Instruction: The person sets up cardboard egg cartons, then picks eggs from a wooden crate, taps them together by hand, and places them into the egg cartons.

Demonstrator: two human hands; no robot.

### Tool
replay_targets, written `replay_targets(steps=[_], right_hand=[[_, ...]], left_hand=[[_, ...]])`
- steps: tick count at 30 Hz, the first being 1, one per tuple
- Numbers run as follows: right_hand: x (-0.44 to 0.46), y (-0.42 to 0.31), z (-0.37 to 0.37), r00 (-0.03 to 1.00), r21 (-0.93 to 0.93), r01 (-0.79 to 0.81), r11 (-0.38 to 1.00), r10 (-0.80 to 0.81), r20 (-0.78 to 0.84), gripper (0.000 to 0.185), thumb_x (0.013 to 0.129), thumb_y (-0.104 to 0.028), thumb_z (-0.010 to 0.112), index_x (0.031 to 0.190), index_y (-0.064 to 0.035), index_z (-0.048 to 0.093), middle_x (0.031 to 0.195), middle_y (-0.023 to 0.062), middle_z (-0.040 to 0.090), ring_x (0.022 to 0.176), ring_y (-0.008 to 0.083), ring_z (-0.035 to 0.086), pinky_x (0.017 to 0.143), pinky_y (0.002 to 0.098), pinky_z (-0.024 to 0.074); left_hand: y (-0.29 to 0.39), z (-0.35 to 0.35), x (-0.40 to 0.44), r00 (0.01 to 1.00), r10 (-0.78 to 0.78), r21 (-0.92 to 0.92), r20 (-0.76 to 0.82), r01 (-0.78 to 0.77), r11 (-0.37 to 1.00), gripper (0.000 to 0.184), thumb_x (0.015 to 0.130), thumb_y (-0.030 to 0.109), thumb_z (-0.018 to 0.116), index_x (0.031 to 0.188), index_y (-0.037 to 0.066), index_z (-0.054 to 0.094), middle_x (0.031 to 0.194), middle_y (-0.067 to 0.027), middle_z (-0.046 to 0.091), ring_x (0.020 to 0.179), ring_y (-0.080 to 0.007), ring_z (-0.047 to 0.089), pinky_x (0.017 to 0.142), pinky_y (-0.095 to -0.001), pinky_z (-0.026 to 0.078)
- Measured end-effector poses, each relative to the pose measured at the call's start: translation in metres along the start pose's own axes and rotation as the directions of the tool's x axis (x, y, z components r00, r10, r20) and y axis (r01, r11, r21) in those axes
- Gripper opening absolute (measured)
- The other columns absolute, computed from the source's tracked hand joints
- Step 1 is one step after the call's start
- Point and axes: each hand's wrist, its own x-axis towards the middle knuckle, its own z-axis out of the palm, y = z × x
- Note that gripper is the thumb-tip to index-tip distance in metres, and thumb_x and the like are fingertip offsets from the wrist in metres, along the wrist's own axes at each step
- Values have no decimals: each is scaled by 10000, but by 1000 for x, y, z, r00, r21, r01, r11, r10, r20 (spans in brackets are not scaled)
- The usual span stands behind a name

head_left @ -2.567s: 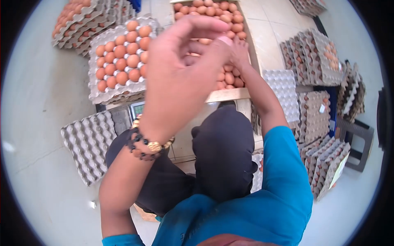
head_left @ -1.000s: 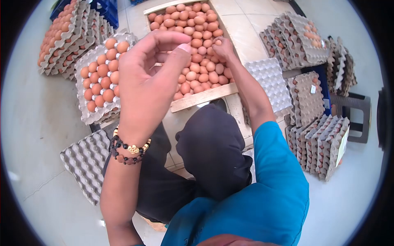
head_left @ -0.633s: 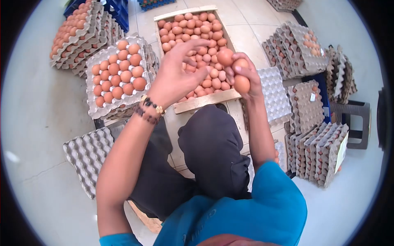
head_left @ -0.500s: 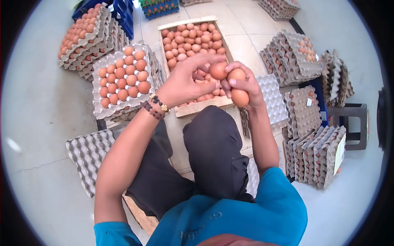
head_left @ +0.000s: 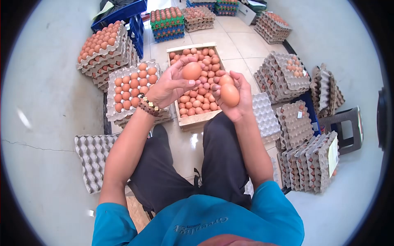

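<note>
left hand (head_left: 166,87) holds a smooth, oval egg (head_left: 191,71)

Left hand (head_left: 168,87): one egg (head_left: 191,71); right hand (head_left: 243,100): two eggs (head_left: 230,95) visible. One wooden crate (head_left: 197,119), frame centre; loose eggs (head_left: 199,100) inside, dozens, too overlapped for exact count. Grey egg-tray stacks: one upper left (head_left: 100,43), one left of centre (head_left: 113,108), one top middle (head_left: 199,20), one upper right (head_left: 273,26), one right of centre (head_left: 283,76), one lower right (head_left: 308,168). One bare tray (head_left: 92,160), lower left. One grey stool (head_left: 358,127), right side. Blue crates (head_left: 135,35), upper left: at least two, partly hidden
</note>
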Motion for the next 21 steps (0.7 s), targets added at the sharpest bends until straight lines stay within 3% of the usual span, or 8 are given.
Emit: replay_targets(steps=[5, 6, 10, 13, 19, 21], right_hand=[[-8, 16, -12, 994, 40, -66, 997, 63, 88, 380, 874, -256, 406, 1126, -9, 546, 970, 158, 566, 758, 231, 533, 632, 317, 520], [-9, 17, -12, 992, 35, -60, 998, 56, 109, 380, 869, -247, 407, 1134, -10, 541, 978, 160, 566, 756, 233, 531, 631, 318, 520], [-12, 17, -8, 994, -43, 12, 999, -7, 107, 380, 912, -217, 407, 1217, -12, 506, 1018, 167, 573, 745, 226, 539, 608, 305, 519], [-14, 15, -7, 990, -73, 47, 996, -37, 136, 367, 965, -227, 416, 1255, -14, 491, 1033, 164, 583, 734, 204, 545, 594, 285, 515], [-15, 13, -7, 995, -130, 53, 990, -41, 96, 373, 999, -271, 462, 1272, -18, 485, 1071, 165, 602, 716, 163, 553, 588, 265, 515], [-13, 15, -10, 996, -171, 37, 985, -24, 81, 381, 998, -276, 475, 1277, -18, 481, 1087, 171, 607, 710, 158, 556, 589, 260, 517]], left_hand=[[-2, -2, -2, 998, -55, -74, 42, 58, 996, 699, 782, -108, 632, 1410, 30, 361, 1310, -123, 511, 1195, -251, 562, 1064, -351, 452], [-4, -2, -1, 998, -29, -71, 58, 33, 997, 608, 835, -21, 569, 1404, -11, 354, 1307, -168, 509, 1244, -318, 520, 1100, -392, 418], [2, 3, -1, 990, -124, -451, 73, 143, 881, 541, 912, 159, 427, 1388, -82, 339, 1349, -280, 457, 1306, -460, 418, 1124, -435, 386], [2, 5, 0, 990, -122, -450, 69, 140, 882, 534, 923, 152, 411, 1397, -82, 332, 1361, -288, 449, 1315, -468, 402, 1123, -433, 387], [1, -8, 1, 992, -115, -251, 57, 126, 960, 503, 976, 194, 472, 1401, -48, 353, 1350, -223, 495, 1213, -305, 553, 1053, -367, 469], [4, -12, -3, 996, -85, -122, 0, 85, 989, 492, 954, 168, 556, 1377, -30, 401, 1319, -180, 531, 1155, -237, 587, 1015, -334, 493]])
